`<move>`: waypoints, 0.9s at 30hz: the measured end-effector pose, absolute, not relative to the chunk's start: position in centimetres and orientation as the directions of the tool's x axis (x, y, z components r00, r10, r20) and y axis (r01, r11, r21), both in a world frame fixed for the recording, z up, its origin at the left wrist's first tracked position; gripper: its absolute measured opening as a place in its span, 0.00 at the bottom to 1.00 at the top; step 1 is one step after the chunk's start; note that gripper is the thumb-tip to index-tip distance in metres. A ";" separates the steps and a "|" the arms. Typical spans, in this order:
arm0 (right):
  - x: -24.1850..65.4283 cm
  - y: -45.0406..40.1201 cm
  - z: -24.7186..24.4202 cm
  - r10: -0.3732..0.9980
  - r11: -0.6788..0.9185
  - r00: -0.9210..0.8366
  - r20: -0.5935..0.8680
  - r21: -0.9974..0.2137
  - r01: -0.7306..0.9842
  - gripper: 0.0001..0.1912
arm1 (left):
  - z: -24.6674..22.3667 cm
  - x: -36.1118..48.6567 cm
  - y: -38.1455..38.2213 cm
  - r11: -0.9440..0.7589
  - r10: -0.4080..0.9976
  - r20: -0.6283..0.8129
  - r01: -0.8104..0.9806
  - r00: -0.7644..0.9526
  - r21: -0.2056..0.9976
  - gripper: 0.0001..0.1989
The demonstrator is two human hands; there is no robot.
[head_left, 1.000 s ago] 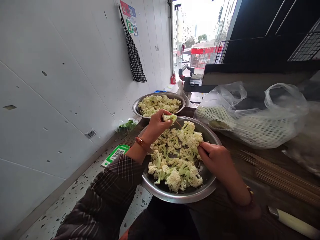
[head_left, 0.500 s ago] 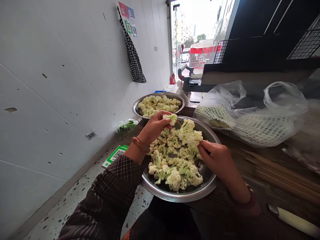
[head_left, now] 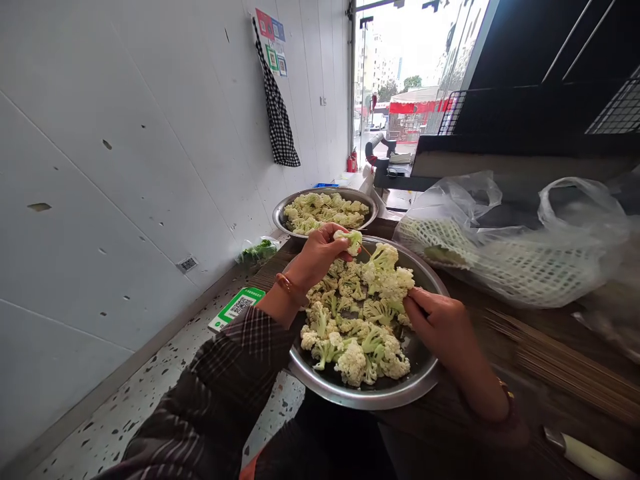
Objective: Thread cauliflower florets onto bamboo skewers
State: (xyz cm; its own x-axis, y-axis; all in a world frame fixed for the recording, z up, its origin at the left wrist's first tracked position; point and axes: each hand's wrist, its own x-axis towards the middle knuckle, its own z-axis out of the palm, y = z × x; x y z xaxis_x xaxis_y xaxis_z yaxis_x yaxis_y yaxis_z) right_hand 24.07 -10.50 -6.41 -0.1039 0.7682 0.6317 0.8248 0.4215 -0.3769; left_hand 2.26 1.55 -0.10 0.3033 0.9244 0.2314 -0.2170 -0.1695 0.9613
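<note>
My left hand [head_left: 323, 253] pinches a small cauliflower floret [head_left: 351, 241] above the far side of the near metal bowl [head_left: 345, 398]. A thin skewer [head_left: 367, 251] shows between this floret and a larger cluster of cauliflower [head_left: 388, 272] to the right. My right hand [head_left: 437, 319] is closed at the right edge of that cluster, its fingertips partly hidden behind the florets. Loose cauliflower florets [head_left: 353, 360] lie in the bowl under both hands.
Behind stands a second metal bowl [head_left: 278, 217] of cauliflower. On the right are plastic bags [head_left: 530, 257] with netted contents, a bundle of bamboo skewers [head_left: 565, 360] and a white-handled knife [head_left: 593, 457]. A green QR-code sign [head_left: 236, 309] is at the left edge.
The view has shifted slightly, so everything sits a little further right and lower. Both hands keep their hold, with the floret and cluster in nearly the same position relative to each other.
</note>
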 end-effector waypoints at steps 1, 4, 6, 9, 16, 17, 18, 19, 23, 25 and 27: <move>24.0 -10.5 -6.4 0.766 0.425 -0.107 0.634 -0.374 0.825 0.18 | -0.1 2.3 1.5 -0.171 0.924 0.234 -0.221 0.304 0.960 0.14; 24.0 -10.4 -6.4 0.756 0.435 -0.117 0.644 -0.361 0.825 0.19 | -0.3 2.4 1.5 -0.166 0.918 0.236 -0.230 0.318 0.959 0.14; 24.0 -10.4 -6.5 0.752 0.440 -0.122 0.648 -0.356 0.824 0.19 | -0.4 2.4 1.5 -0.159 0.915 0.231 -0.231 0.330 0.960 0.15; 24.0 -10.3 -6.7 0.752 0.442 -0.129 0.646 -0.351 0.825 0.19 | -0.5 2.4 1.5 -0.164 0.913 0.233 -0.222 0.335 0.961 0.16; 23.8 -10.3 -6.8 0.752 0.427 -0.113 0.649 -0.350 0.834 0.19 | -0.6 2.5 1.4 -0.243 0.924 0.285 -0.186 0.254 0.952 0.17; 23.7 -10.4 -6.8 0.751 0.428 -0.114 0.651 -0.348 0.834 0.19 | -0.5 2.5 1.4 -0.262 0.921 0.297 -0.161 0.251 0.951 0.17; 23.7 -10.5 -6.7 0.749 0.428 -0.114 0.653 -0.344 0.835 0.19 | -0.4 2.4 1.3 -0.278 0.920 0.304 -0.134 0.249 0.951 0.16; 23.7 -10.5 -6.7 0.747 0.428 -0.116 0.655 -0.340 0.838 0.19 | -0.3 2.3 1.2 -0.286 0.920 0.304 -0.106 0.247 0.952 0.16; 23.7 -10.7 -6.6 0.733 0.439 -0.124 0.669 -0.326 0.838 0.19 | 0.1 2.2 0.9 -0.279 0.924 0.287 -0.066 0.254 0.958 0.14; 23.7 -10.7 -6.5 0.726 0.447 -0.122 0.676 -0.330 0.832 0.20 | 0.2 2.2 0.9 -0.270 0.921 0.285 -0.091 0.267 0.959 0.15; 23.7 -10.7 -6.5 0.729 0.446 -0.121 0.674 -0.334 0.830 0.19 | 0.2 2.2 0.9 -0.256 0.918 0.279 -0.117 0.283 0.960 0.15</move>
